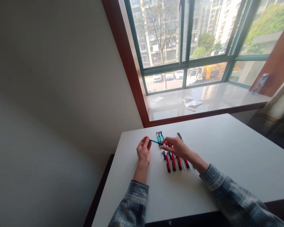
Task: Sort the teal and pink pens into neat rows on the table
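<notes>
I'm watching | left hand (144,150), its grip pinching one end of the blue pen (155,142) | right hand (177,147), its grip surrounding the opposite end, whether clamped I cannot tell | pen spanning both hands above the counter (227,151), long axis running left to right

A green-framed window (186,65) occupies the upper right. A white cloth (191,104) lies on the sill (220,94). A curtain (269,116) hangs at the right edge. A grey wall (56,94) fills the left side.

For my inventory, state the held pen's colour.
The held pen: turquoise and black, head view.
</notes>
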